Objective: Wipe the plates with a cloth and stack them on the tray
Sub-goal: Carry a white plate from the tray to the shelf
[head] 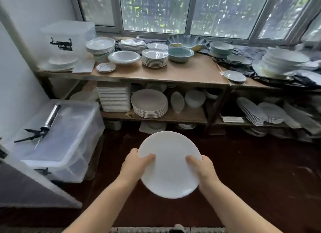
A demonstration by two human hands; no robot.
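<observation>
I hold one plain white round plate (170, 165) in front of me, above the dark red floor. My left hand (137, 165) grips its left rim, thumb on the upper face and fingers behind. My right hand (201, 168) grips the right rim the same way. The plate tilts towards me, its face showing. No cloth and no tray can be seen.
A wooden shelf table (173, 73) under the window carries several stacks of white and pale blue plates (154, 57) and bowls; more stacks (149, 102) sit on its lower shelf. A clear plastic bin (60, 139) with a caulking gun (43, 127) on its lid stands at left.
</observation>
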